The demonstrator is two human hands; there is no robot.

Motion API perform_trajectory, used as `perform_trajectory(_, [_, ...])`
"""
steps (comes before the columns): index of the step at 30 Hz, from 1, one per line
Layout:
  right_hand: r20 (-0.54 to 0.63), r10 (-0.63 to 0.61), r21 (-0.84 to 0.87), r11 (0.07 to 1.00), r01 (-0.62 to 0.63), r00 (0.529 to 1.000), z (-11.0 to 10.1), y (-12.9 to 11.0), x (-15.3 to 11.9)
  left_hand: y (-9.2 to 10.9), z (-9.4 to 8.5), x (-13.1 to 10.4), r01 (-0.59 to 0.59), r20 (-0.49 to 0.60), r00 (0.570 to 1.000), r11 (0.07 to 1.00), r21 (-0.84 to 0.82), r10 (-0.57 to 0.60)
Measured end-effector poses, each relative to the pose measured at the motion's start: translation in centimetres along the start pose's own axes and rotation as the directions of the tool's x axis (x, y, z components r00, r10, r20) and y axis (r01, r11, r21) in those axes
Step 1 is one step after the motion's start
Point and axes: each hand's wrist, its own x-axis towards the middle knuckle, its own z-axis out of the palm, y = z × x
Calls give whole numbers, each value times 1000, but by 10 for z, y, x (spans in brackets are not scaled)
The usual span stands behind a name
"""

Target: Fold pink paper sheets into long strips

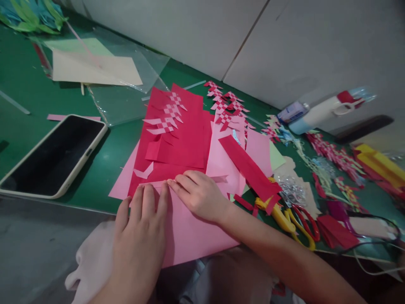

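Note:
A sheet of pink paper (196, 240) hangs partly over the table's front edge, with a narrow folded strip along its far side. My left hand (142, 228) lies on it, fingers stretched out and their tips along the fold. Beside it, my right hand (202, 196) has its fingers bent and pressed together at the same fold; its thumb is hard to make out. Just beyond lie red sheets (186, 147) carrying woven pink-and-white paper pieces (172, 112). A small bent pink strip (144, 171) rests close to my left fingertips.
A phone (57, 156) lies at left, near clear plastic sleeves (126, 101). Right of my hands are a red paper strip (247, 166), yellow-handled scissors (300, 232), a yellow tool (280, 215) and a heap of small shiny pieces (292, 192). Behind stands a grey wall (190, 33).

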Motion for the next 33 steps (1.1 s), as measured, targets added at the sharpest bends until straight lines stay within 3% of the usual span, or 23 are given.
perform_trajectory(7, [-2,6,44,999,-6,1000,-10,-5,-11,5,-3,-12,42,-25,999,998,-54,-44])
perform_trajectory(14, [-26,22,29,999,-21,999,-25,-20,-27,22,2,-40,-95,-60,995,979,-178,85])
perform_trajectory(25, [-36,37,50,998,-35,999,-22,-22,-30,24,-1,-31,21,-86,996,990,-142,-33])
perform_trajectory(33, [-18,12,38,999,-11,1000,-24,-19,-31,21,-4,-31,32,-12,999,992,-124,-34])
